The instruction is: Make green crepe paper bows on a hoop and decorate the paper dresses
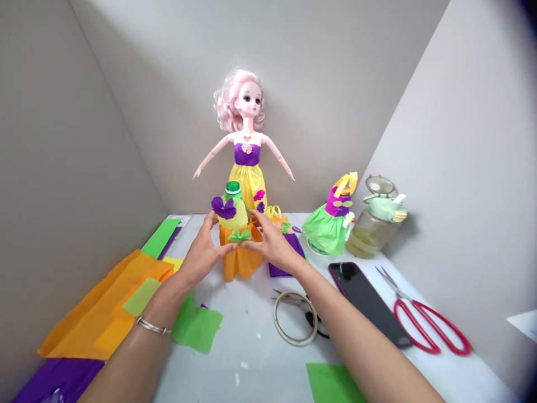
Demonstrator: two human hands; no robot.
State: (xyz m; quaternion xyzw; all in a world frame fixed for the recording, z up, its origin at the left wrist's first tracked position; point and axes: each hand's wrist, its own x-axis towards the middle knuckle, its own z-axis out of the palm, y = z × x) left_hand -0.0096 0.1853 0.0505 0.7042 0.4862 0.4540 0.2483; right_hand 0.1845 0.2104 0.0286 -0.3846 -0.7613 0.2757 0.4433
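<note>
My left hand (203,249) and my right hand (271,240) grip a small bottle dressed in crepe paper (232,212) from both sides. It has a green cap, a yellow body, a purple paper flower and an orange paper skirt (241,260). Both thumbs press near a green paper bow (240,235) on its front. Behind it stands a pink-haired doll (245,112) in a purple and yellow paper dress, its lower skirt hidden by the bottle. A silver bangle (153,326) circles my left wrist.
Orange, green and purple paper sheets (100,308) lie left on the white tabletop (247,341). To the right are a paper-dressed bottle (331,215), a glass jar (375,218), a black phone (367,302), red-handled scissors (428,327) and a round hoop (296,318). Grey walls (75,140) surround the table.
</note>
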